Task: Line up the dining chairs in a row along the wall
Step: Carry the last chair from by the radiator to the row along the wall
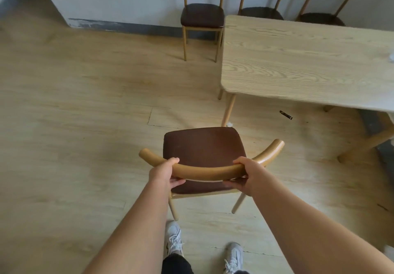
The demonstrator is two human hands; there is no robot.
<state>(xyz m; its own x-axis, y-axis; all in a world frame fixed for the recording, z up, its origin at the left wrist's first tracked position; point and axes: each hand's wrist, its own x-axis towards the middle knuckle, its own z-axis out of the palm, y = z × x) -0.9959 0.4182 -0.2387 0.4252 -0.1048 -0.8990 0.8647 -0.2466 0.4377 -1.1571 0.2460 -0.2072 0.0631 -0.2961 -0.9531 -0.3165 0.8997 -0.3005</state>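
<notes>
A dining chair [200, 145] with a brown seat and a curved tan backrest stands right in front of me, seat facing away. My left hand [165, 174] grips the backrest's left part, and my right hand [247, 175] grips its right part. Three matching chairs stand side by side against the white wall at the top: the left chair [202, 15] is in full view, the middle chair [263, 12] and the right chair [322, 18] are partly hidden behind the table.
A light wooden table [298, 60] fills the right side, its near-left leg close to the held chair's seat. A small dark object [286, 115] lies on the floor under it. Open wood-look floor stretches to the left, up to the wall.
</notes>
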